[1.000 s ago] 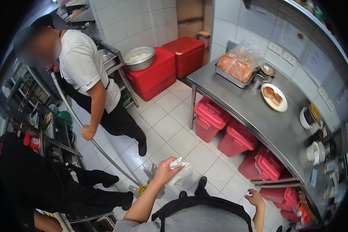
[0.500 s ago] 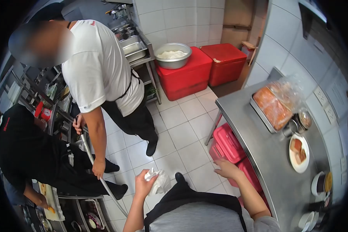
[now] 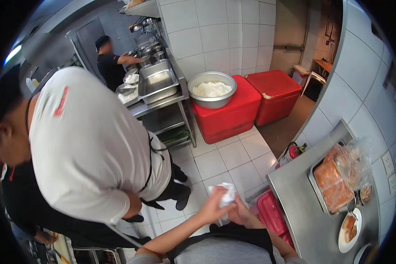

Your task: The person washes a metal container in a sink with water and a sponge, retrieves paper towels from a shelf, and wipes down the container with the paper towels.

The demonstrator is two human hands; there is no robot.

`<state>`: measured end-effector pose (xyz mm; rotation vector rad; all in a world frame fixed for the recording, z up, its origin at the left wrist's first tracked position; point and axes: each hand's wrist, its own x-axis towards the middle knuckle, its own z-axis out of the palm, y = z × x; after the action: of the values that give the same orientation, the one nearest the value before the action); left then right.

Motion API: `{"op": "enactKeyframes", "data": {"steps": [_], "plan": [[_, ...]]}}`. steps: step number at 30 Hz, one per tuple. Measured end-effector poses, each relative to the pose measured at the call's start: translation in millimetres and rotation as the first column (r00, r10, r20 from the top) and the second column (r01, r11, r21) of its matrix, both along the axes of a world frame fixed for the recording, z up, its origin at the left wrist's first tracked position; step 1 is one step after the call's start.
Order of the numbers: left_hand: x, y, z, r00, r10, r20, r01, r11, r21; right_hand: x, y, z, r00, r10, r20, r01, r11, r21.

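Observation:
A crumpled white cloth [image 3: 227, 193], perhaps a paper towel, is bunched up in front of my body. My left hand [image 3: 212, 207] grips it, fingers bent around its near side. Against the cloth's right side my right hand [image 3: 239, 213] is curled, its fingers partly hidden behind the cloth and slightly blurred. Both hands are close together above the tiled floor [image 3: 207, 174], left of the steel table [image 3: 290, 193].
A person in a white shirt [image 3: 88, 145] stands close on my left, beside another in black [image 3: 22, 207]. Red coolers [image 3: 226, 125] stand ahead, one bearing a metal bowl [image 3: 198, 100]. The steel table holds a meat tray [image 3: 317, 187] and an oval plate [image 3: 345, 244].
My right hand has come in from the table side to meet the cloth. The left hand has moved right with it. The view has turned, and the person in white looms nearer.

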<state>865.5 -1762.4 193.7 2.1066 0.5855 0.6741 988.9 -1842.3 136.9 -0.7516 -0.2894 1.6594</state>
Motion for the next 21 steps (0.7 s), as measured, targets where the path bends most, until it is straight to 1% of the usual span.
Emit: {"op": "enactKeyframes", "data": {"steps": [1, 2, 4, 5, 6, 8, 9, 10, 11, 12, 13, 15, 16, 17, 19, 20, 21], "plan": [[21, 7, 6, 0.995, -0.098, 0.011, 0.098, 0.995, 0.006, 13, 18, -14, 0.993, -0.070, -0.098, 0.080, 0.992, 0.096], [36, 18, 7, 0.980, -0.196, 0.019, 0.196, 0.981, 0.008, 29, 34, -20, 0.981, -0.081, -0.179, 0.104, 0.986, 0.128], [51, 50, -9, 0.959, -0.277, -0.066, 0.270, 0.958, -0.096, 53, 65, -38, 0.966, -0.095, -0.240, 0.120, 0.988, 0.094], [60, 68, -16, 0.946, -0.311, -0.094, 0.296, 0.944, -0.145, 70, 81, -38, 0.962, -0.094, -0.258, 0.118, 0.990, 0.079], [63, 86, -18, 0.942, -0.335, 0.014, 0.316, 0.873, -0.371, 80, 98, -35, 0.968, -0.083, -0.239, 0.108, 0.990, 0.094], [59, 121, 10, 0.951, -0.302, 0.071, 0.288, 0.772, -0.567, 88, 137, -16, 0.968, 0.017, -0.249, 0.005, 0.996, 0.089], [57, 141, 23, 0.955, -0.279, 0.099, 0.274, 0.705, -0.654, 90, 158, -9, 0.965, 0.068, -0.254, -0.048, 0.995, 0.085], [53, 160, 28, 0.973, -0.214, 0.088, 0.221, 0.751, -0.623, 93, 181, -9, 0.931, 0.152, -0.331, -0.110, 0.984, 0.143], [48, 179, 33, 0.986, -0.143, 0.081, 0.163, 0.789, -0.593, 94, 202, -6, 0.940, 0.147, -0.308, -0.121, 0.987, 0.101], [41, 195, 45, 0.999, -0.028, -0.023, 0.011, 0.833, -0.553, 93, 224, -1, 0.948, 0.146, -0.282, -0.135, 0.989, 0.058], [36, 212, 39, 0.995, 0.096, 0.035, -0.070, 0.891, -0.449, 94, 246, 2, 0.955, 0.148, -0.256, -0.149, 0.989, 0.016], [25, 243, 33, 0.957, 0.262, 0.123, -0.165, 0.843, -0.512, 98, 292, 3, 0.939, 0.208, -0.274, -0.198, 0.978, 0.065], [20, 256, 31, 0.936, 0.330, 0.125, -0.207, 0.799, -0.564, 100, 313, 4, 0.924, 0.234, -0.301, -0.219, 0.972, 0.085], [14, 265, 25, 0.921, 0.366, 0.132, -0.232, 0.789, -0.569, 99, 330, 4, 0.909, 0.253, -0.330, -0.232, 0.967, 0.104], [13, 294, 13, 0.887, 0.423, 0.187, -0.258, 0.788, -0.559, 98, 366, 20, 0.943, 0.221, -0.249, -0.191, 0.971, 0.141], [17, 306, 10, 0.853, 0.467, 0.232, -0.314, 0.815, -0.487, 95, 383, 24, 0.956, 0.203, -0.214, -0.171, 0.972, 0.162], [15, 316, 8, 0.857, 0.478, 0.193, -0.373, 0.834, -0.407, 89, 393, 25, 0.965, 0.185, -0.187, -0.154, 0.974, 0.168]]}}
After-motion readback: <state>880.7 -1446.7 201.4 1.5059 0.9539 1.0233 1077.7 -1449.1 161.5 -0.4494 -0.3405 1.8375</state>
